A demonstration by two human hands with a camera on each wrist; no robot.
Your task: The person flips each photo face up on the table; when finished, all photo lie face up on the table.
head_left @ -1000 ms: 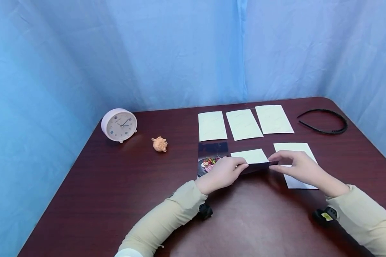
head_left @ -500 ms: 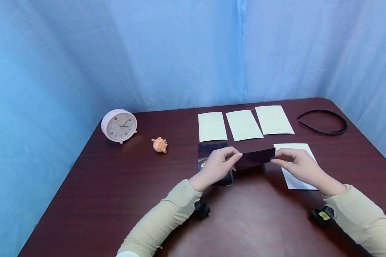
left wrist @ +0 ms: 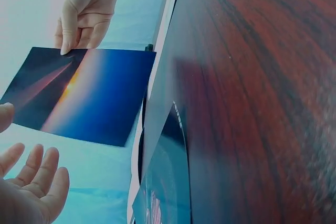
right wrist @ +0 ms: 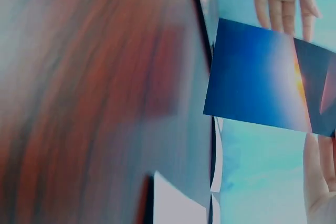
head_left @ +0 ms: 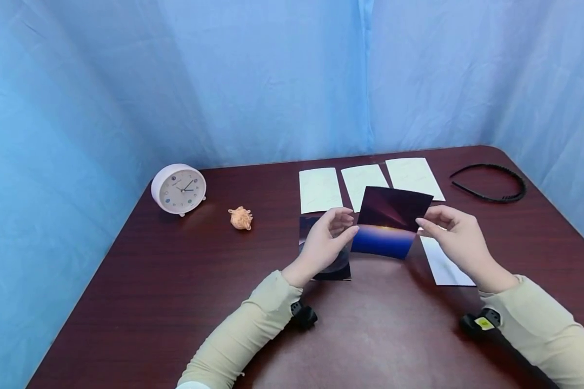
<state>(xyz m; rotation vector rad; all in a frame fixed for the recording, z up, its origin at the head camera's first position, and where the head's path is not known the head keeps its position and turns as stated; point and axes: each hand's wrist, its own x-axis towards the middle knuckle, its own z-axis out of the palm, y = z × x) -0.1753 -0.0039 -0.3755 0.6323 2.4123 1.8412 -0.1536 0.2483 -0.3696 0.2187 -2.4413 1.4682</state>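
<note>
My right hand (head_left: 459, 246) pinches a glossy photo print (head_left: 389, 240) by its right edge, with the thumb in front. The print is raised above the table, its picture towards me: dark maroon above, a glowing horizon, deep blue below. Beside its left edge is my left hand (head_left: 321, 243), fingers loosely bent; in the left wrist view those fingers (left wrist: 44, 174) stand apart from the print. Below the left hand lies a dark food photo (head_left: 338, 270), partly covered by that hand. A white-backed print (head_left: 445, 265) lies face down under the right hand.
Three white-backed prints lie in a back row: left (head_left: 320, 190), middle (head_left: 362, 181) and right (head_left: 413, 178). A black headband (head_left: 508, 200) is at the back right. On the left stand a white alarm clock (head_left: 179, 189) and a small orange yarn-like bundle (head_left: 240, 218). Blue curtains (head_left: 272, 81) surround the table.
The print was lifted off the table and tipped up, so its picture now faces me. My left hand, holding its left edge before, has let go; the right hand still holds it.
</note>
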